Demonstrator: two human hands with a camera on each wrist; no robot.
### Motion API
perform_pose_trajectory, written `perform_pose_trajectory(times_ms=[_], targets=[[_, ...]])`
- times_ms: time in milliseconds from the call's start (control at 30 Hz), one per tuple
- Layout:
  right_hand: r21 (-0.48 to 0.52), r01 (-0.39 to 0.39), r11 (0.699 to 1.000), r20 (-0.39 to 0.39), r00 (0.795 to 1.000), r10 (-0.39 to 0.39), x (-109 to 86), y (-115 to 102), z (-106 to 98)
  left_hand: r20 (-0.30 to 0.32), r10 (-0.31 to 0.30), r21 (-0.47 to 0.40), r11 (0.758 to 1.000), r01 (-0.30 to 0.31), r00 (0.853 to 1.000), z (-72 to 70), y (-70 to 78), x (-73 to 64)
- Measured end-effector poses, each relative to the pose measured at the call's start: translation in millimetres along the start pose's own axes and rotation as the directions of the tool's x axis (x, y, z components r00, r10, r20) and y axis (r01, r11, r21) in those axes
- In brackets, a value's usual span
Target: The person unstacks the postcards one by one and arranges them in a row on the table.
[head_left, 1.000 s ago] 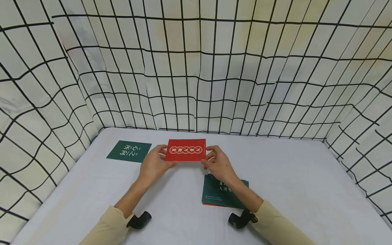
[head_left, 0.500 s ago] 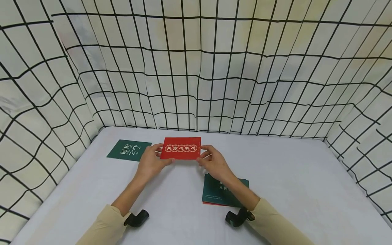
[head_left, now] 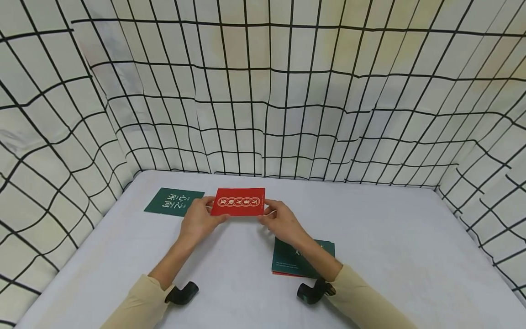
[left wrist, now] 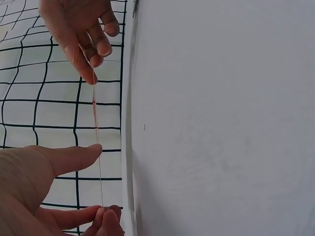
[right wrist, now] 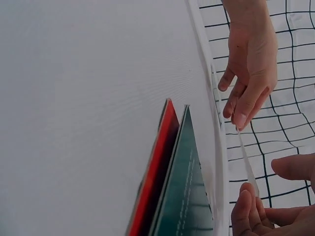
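A red card [head_left: 238, 202] printed with white characters in linked rings is held up near the table's far side, tilted toward the head camera. My left hand [head_left: 199, 222] grips its left end, thumb along the lower edge. On its right end, my right hand [head_left: 283, 223] pinches the lower corner with thumb and fingers. From the left wrist the card [left wrist: 95, 110] shows only as a thin edge between the two hands. A green card [head_left: 170, 202] with white characters lies just beyond my left hand. Under my right forearm sits a stack of green cards [head_left: 287, 262], red showing beneath.
White cloth covers the table [head_left: 394, 246]. A black grid net [head_left: 296, 107] over pale sheeting encloses the far side and both flanks. Black curved fittings [head_left: 182, 293] stick out at both sleeve cuffs.
Both hands and the red card have shifted a little to the left. In the last half second they also dipped slightly. The green card and the stack have stayed put.
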State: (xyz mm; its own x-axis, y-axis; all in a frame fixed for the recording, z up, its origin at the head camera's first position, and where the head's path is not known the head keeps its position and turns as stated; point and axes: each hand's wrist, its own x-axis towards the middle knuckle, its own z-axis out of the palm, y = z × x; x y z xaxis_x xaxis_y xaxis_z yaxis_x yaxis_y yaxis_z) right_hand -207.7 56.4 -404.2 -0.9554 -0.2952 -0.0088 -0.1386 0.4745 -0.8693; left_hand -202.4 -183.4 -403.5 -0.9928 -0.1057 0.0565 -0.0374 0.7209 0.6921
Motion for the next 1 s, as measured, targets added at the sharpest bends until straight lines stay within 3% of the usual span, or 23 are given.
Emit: perform_pose_trajectory(times_ms=[1000], targets=[[0.025, -0.054, 0.998, 0.097, 0.994, 0.051, 10.6, -3, 24, 0.051, -0.101, 0.054, 0.994, 0.098, 0.994, -10.3, -16.7, 1.2]])
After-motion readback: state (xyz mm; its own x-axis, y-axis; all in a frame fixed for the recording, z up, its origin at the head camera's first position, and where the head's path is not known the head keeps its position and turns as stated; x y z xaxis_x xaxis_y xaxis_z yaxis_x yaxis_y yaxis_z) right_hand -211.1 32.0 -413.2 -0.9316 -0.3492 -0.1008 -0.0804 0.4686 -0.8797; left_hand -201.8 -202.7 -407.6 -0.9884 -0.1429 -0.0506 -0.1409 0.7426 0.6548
